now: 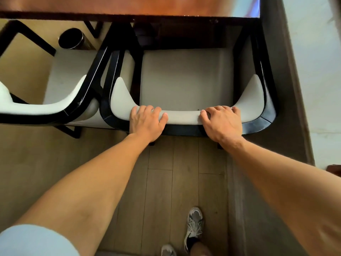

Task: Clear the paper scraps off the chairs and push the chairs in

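Second chair (pixel 55 100) touches left; bin (pixel 71 38) under table (pixel 129 6); wall (pixel 313 61) right. Chair (pixel 186 78) front under table edge. Left hand (pixel 145 122) and right hand (pixel 221 124) both curled over its backrest, gripping.

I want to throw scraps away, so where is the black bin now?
In the head view the black bin stands on the floor at upper left, under the table edge, beyond the left chair.

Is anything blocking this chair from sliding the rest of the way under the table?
Nothing visible blocks it. Both hands, left hand and right hand, rest on the chair backrest, and its seat front already sits beneath the table edge. The neighbouring chair stands beside it, not ahead.
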